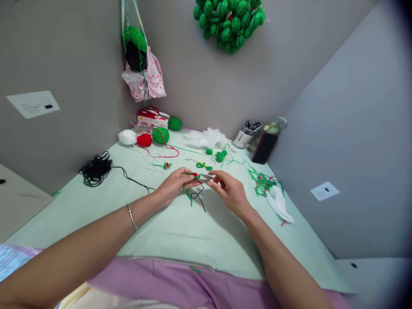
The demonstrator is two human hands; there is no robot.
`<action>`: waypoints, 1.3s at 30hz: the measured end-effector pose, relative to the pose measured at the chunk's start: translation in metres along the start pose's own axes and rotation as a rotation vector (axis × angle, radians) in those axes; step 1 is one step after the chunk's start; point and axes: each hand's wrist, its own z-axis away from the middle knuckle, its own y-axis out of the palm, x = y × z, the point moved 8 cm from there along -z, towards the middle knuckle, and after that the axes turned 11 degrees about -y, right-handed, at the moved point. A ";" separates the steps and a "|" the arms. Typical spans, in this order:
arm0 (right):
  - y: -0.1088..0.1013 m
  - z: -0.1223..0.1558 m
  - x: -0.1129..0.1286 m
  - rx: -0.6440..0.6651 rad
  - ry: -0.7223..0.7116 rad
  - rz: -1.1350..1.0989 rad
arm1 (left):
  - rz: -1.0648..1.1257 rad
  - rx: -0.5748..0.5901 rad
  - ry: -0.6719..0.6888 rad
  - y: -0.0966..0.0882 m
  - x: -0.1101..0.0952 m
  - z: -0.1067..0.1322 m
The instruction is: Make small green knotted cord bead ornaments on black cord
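Pinched in the fingers of my left hand is a small red and green crochet piece. A loose black yarn end and green strands dangle below it. My right hand grips a pair of scissors with orange-red handles. Their blades point left, close by the crochet piece; whether they touch it I cannot tell. Just beyond my hands lie small green crochet parts and a crochet hook with a yellow handle.
Behind are red, white and green yarn balls, with black yarn at left. White stuffing, a pen cup and a dark phone stand further back. Green yarn scraps lie right. A bag hangs above.
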 end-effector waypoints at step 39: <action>0.008 0.001 0.025 0.081 -0.209 0.378 | 0.053 0.073 -0.023 0.002 0.005 -0.002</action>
